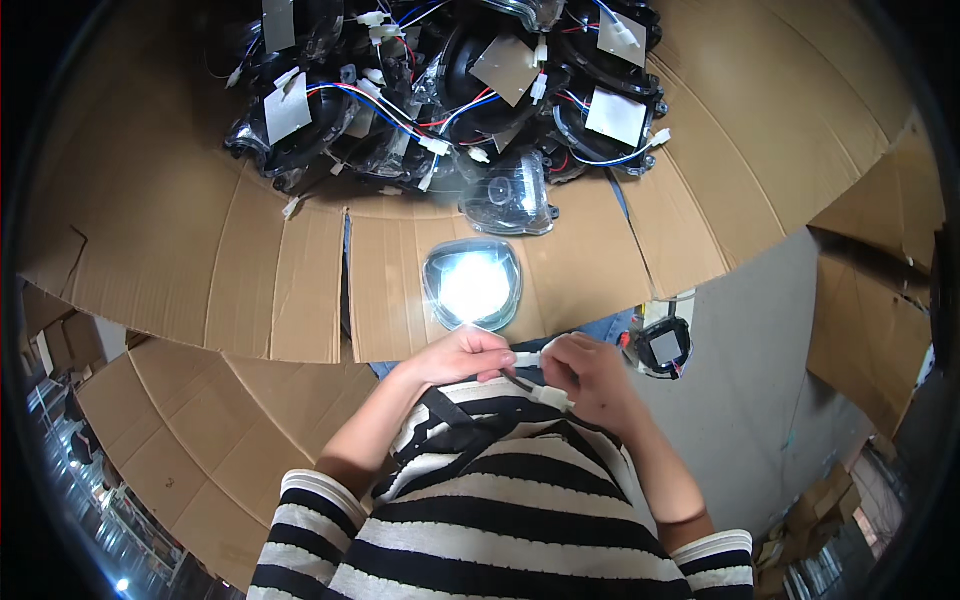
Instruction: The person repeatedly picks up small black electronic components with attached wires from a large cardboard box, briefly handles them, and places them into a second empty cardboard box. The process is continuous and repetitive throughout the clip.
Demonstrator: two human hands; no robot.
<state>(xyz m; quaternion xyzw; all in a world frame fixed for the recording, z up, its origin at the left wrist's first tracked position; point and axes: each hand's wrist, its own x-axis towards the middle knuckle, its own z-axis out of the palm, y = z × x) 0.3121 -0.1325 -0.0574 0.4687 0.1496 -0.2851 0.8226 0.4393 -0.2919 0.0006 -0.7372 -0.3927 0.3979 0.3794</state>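
Observation:
In front of me, near the cardboard's front edge, a headlamp (484, 246) with a clear cover glows bright white. Just below it, close to my body, my left hand (462, 356) pinches a small white wire connector (527, 359) between thumb and fingertips. My right hand (592, 378) is closed at the connector's other end, its fingertips partly hidden. A dark cable with a second white plug (551, 398) hangs below the hands against my striped shirt. Whether the held connector is joined to the lit lamp cannot be seen.
Several black headlamps with grey plates and coloured wires are heaped on the cardboard (270, 270) at the far side. A clear-fronted lamp (508, 195) lies between heap and lit lamp. Right of my hands, lower down, is another lamp unit (664, 347). Cardboard boxes (860, 330) stand at right.

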